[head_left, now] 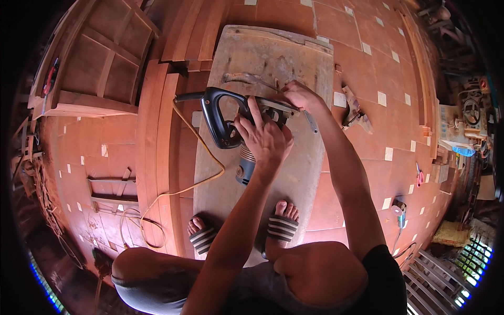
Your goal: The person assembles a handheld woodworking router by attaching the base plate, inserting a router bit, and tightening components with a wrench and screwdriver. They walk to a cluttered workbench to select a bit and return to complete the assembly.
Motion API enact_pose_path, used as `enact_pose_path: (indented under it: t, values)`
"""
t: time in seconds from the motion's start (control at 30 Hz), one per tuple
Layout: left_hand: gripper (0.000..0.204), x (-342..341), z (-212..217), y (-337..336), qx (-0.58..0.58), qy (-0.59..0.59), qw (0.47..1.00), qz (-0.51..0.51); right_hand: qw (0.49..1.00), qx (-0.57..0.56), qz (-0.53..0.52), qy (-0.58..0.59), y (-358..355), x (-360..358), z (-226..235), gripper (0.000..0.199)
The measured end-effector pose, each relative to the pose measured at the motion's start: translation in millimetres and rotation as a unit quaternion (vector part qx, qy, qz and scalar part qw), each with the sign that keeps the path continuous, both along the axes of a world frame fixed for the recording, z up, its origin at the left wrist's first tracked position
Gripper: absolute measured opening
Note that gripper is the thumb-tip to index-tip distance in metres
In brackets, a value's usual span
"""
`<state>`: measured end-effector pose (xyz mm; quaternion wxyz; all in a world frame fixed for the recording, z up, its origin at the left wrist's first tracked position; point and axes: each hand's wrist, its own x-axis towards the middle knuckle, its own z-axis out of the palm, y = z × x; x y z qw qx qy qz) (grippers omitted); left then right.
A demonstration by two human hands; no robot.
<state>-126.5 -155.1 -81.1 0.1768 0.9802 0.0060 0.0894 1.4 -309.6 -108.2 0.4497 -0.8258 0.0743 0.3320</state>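
An electric hand planer (214, 118) with a black loop handle and a grey-blue motor housing lies tipped on its side on a worn wooden board (283, 173). My left hand (266, 139) rests over its middle, fingers bent against the body and one stretched forward. At the planer's right end, my right hand (303, 98) is closed, its fingertips pinched together; what they hold is hidden. Beside that hand lies a small metal tool (312, 123) with a rounded end. Just beyond the planer is a thin tool (247, 77), partly blending into the board.
A yellowish cord (202, 181) runs from the planer's handle down to the left. Long timber pieces (157, 157) and a panelled wooden frame (105, 63) stand left. On the tiled floor at right are wood scraps (357, 113), red-handled scissors (419, 175) and an angle grinder (400, 210). My sandalled feet flank the board's near end.
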Motion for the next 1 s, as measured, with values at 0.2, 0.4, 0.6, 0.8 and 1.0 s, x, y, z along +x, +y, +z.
enact_pose_path:
  t: [0.2, 0.4, 0.6, 0.8, 1.0]
  values:
    - [0.049, 1, -4, -1, 0.024, -0.004, 1.0, 0.008, 0.997, 0.056, 0.047, 0.007, 10, 4, -11, 0.028]
    - [0.045, 1, -8, -7, 0.013, -0.017, 1.0, 0.011, 0.985, 0.144, 0.096, 0.024, -11, 6, -24, 0.03]
    - [0.04, 17, -9, 27, -0.019, 0.006, 1.0, 0.018, 0.988, -0.005, 0.074, -0.132, 0, 4, 5, 0.042]
    - [0.043, 18, -2, 35, -0.069, 0.038, 0.997, 0.015, 0.977, -0.051, 0.065, -0.196, -21, -59, 105, 0.062]
    - [0.046, 4, -6, 6, -0.03, -0.006, 0.999, 0.015, 0.975, -0.122, 0.073, -0.169, -42, -137, 152, 0.039]
